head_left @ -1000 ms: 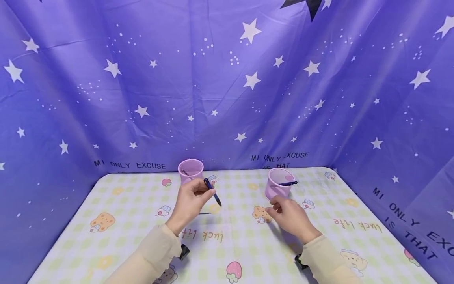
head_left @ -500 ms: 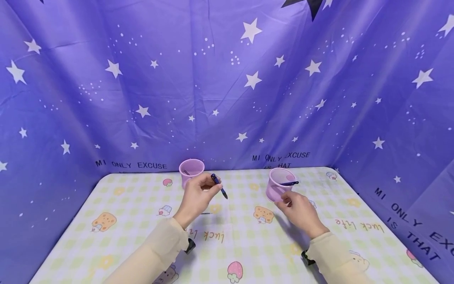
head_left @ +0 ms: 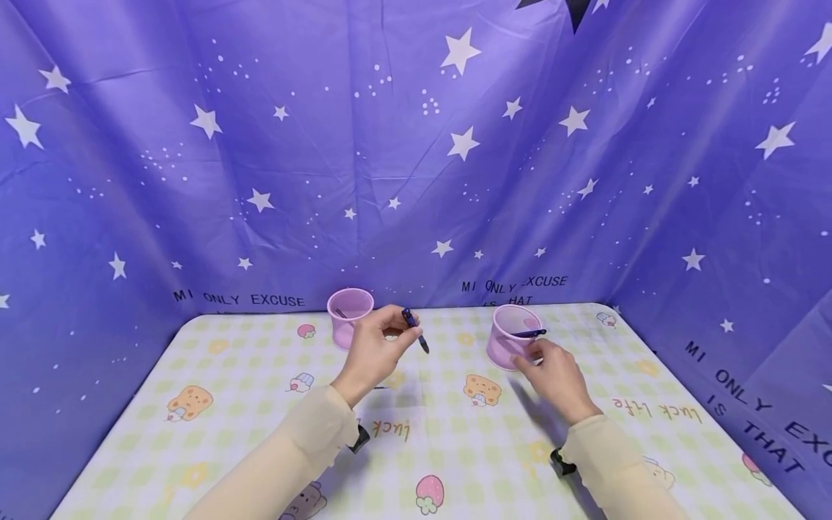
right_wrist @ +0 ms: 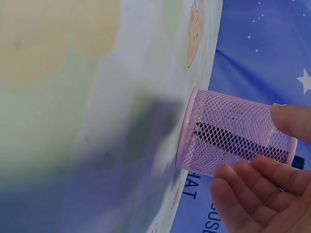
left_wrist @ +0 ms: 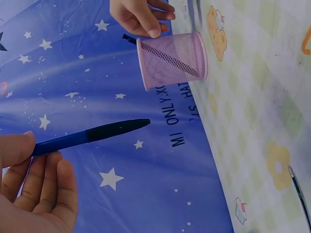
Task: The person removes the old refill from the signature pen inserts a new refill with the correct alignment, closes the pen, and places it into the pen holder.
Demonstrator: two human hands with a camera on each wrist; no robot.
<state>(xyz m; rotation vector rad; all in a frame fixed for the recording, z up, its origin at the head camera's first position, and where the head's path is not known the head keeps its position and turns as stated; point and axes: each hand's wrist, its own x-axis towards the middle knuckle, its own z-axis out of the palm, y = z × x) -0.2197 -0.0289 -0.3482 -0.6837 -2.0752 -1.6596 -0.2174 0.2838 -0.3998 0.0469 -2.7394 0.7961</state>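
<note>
My left hand (head_left: 383, 343) pinches a blue pen with a dark grip (left_wrist: 92, 137) between thumb and fingers, its tip pointing away from the hand, raised above the table. At the right, a pink mesh pen cup (right_wrist: 228, 131) stands upright with one dark pen (head_left: 531, 334) leaning inside it. My right hand (head_left: 552, 372) is at the near right side of this cup. Its thumb lies at the cup wall near the rim and its fingers are loosely extended beside the mesh, not wrapped round it. Whether the fingers touch is unclear.
A second pink mesh cup (head_left: 338, 334) stands behind my left hand, with thin dark sticks inside. Another pen (left_wrist: 300, 196) lies on the checked tablecloth (head_left: 247, 448) below the left hand. A purple star-printed curtain (head_left: 416, 159) hangs behind and beside the table.
My left hand has moved right and slightly up with the pen. My right hand has shifted from the front of the right cup to its near right side, nearer the rim.
</note>
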